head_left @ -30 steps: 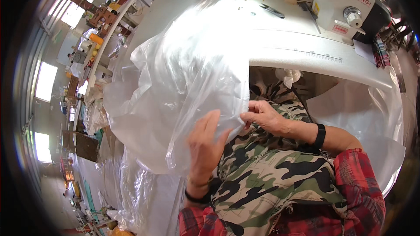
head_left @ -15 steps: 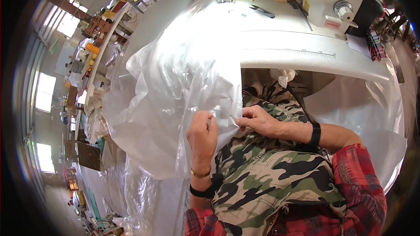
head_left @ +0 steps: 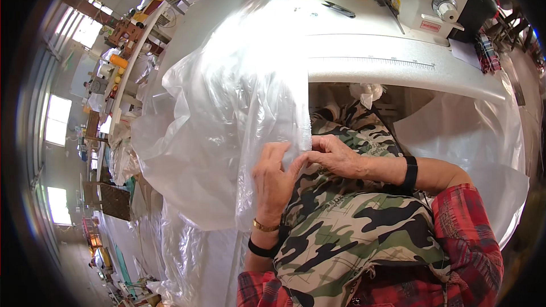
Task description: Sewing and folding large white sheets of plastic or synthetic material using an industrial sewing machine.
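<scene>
Plastic sheet (head_left: 227, 113) edge now pinched between both hands (head_left: 301, 165)

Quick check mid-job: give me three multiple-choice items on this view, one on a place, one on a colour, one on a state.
1. Where do the black-handled scissors lie?
A. on the white sewing machine table
B. on the person's lap
C. on the floor

2. What colour is the band on the right wrist?
A. red
B. black
C. white

3. How do the hands meet the clear plastic sheet?
A. both held clear of it
B. only one touches it
C. both pinch its edge

Answers:
1. A: they rest on the table top beside the machine.
2. B: a black band circles that wrist.
3. C: the left hand and right hand close their fingers on the sheet's edge together.
</scene>
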Demonstrator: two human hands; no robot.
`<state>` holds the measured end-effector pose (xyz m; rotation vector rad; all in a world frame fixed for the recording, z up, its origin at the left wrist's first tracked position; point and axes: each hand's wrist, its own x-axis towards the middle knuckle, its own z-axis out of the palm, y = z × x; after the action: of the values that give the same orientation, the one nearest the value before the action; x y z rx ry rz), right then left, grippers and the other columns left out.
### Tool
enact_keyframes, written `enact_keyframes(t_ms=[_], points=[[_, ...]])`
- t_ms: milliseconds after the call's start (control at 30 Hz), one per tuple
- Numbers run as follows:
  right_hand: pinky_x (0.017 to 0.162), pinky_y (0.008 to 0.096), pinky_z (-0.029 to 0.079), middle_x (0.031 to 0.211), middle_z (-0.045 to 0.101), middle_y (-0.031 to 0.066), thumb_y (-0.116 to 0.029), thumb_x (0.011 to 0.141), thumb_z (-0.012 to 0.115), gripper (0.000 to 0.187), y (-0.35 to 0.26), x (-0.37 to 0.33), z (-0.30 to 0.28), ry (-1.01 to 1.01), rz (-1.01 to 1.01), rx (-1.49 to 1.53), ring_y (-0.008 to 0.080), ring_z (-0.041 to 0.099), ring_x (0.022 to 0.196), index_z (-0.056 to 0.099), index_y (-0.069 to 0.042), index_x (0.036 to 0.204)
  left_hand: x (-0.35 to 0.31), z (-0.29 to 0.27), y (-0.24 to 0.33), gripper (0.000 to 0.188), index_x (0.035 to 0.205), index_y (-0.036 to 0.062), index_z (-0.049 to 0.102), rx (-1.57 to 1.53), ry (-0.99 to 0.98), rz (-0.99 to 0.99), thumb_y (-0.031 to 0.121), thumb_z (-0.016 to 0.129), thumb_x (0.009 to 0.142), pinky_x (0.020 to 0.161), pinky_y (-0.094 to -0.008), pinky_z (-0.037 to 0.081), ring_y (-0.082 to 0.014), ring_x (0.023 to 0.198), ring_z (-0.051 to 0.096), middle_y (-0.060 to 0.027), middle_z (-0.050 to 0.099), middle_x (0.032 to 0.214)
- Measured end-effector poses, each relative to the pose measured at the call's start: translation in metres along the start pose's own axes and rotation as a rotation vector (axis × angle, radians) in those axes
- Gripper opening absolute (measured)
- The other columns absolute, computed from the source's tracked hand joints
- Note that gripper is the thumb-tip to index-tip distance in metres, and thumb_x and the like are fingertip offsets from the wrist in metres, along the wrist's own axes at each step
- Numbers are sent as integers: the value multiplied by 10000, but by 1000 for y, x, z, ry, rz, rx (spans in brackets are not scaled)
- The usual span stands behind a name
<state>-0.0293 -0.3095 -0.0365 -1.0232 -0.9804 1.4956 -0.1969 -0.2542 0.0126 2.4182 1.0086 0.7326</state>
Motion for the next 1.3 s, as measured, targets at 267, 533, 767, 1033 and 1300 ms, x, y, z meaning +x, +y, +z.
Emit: enact_keyframes(t_ms=[267,533,767,1033,1300], points=[[753,273,501,883,649,36,-177,935,586,246,2,-4,0,4,-21,23,109,590,803,640,33,1051,-14,-9,-18,182,1058,-30,623,-468,-96,-259,85,631,918,582,-292,440,-101,598,514,-119,632,796],[745,277,508,878,657,48,-167,948,554,241,1,-2,6,-15,-18,1,114,601,788,640,41,1033,1,18,-29,248,1108,-6,632,-53,-77,-209,101,646,884,624,-342,483,-257,635,601,-153,669,960],[754,277,519,885,667,66,-176,936,561,256,-2,-4,-1,6,8,-28,122,619,805,638,44,1041,-1,3,-30,126,1013,20,636,-207,-51,-345,94,583,925,537,-264,460,-96,584,566,-61,641,795],[750,282,529,899,664,75,-172,928,569,246,2,-3,2,-13,-2,-56,125,625,796,629,50,1015,2,37,-53,228,1017,7,620,40,52,-81,140,660,836,643,-401,498,-306,653,622,-125,626,783],[751,275,533,937,667,69,-165,938,565,245,6,-7,-4,-14,43,-18,123,633,820,633,41,1053,-15,41,-93,134,932,4,632,51,-52,-136,106,622,846,532,-326,453,-197,556,563,-87,610,677]])
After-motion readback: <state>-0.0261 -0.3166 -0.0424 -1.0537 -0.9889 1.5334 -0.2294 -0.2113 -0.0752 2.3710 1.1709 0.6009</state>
